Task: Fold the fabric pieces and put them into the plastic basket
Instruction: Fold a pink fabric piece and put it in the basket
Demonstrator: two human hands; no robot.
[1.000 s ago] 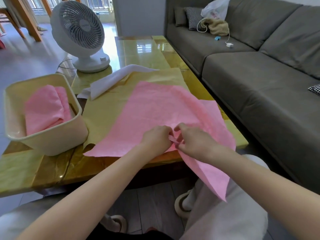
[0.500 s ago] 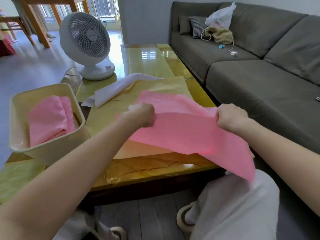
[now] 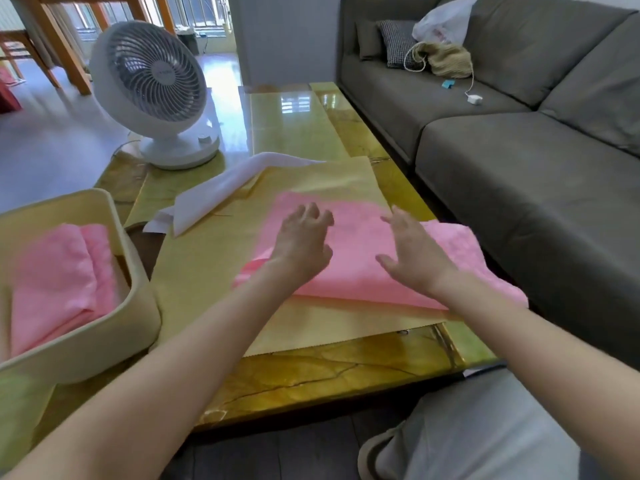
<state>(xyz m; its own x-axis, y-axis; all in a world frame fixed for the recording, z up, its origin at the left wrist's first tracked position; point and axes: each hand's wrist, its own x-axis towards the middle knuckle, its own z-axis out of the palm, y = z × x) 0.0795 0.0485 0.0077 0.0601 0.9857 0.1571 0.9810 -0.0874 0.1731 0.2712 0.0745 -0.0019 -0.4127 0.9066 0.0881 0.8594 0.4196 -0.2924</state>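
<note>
A pink fabric piece [image 3: 363, 258] lies folded over on itself on a yellow fabric sheet [image 3: 207, 265] spread across a glossy yellow-green coffee table [image 3: 329, 379], its right end hanging just past the table's edge toward a grey sofa [image 3: 519, 168]. A person's left hand [image 3: 301, 244] and right hand [image 3: 412, 254] are spread above the folded pink piece, fingers splayed and gripping nothing; whether the palms press on the cloth or sit just over it cannot be told, as both are motion-blurred.

At the table's left edge stands a cream plastic basket [image 3: 131, 306], touching the yellow sheet's near-left side. Inside it rests one folded pink fabric bundle [image 3: 59, 282], which takes up most of the basket's floor, with a strip of bare wall showing at its right.

A white fabric piece [image 3: 221, 192] lies crumpled beyond the hands, partly over the far-left corner of the yellow sheet. Behind it, a white desk fan [image 3: 152, 88] stands at the table's far-left end. On the sofa's far seat sit a checked cushion [image 3: 398, 43], a woven bag [image 3: 446, 60] and a white plastic bag [image 3: 446, 19].
</note>
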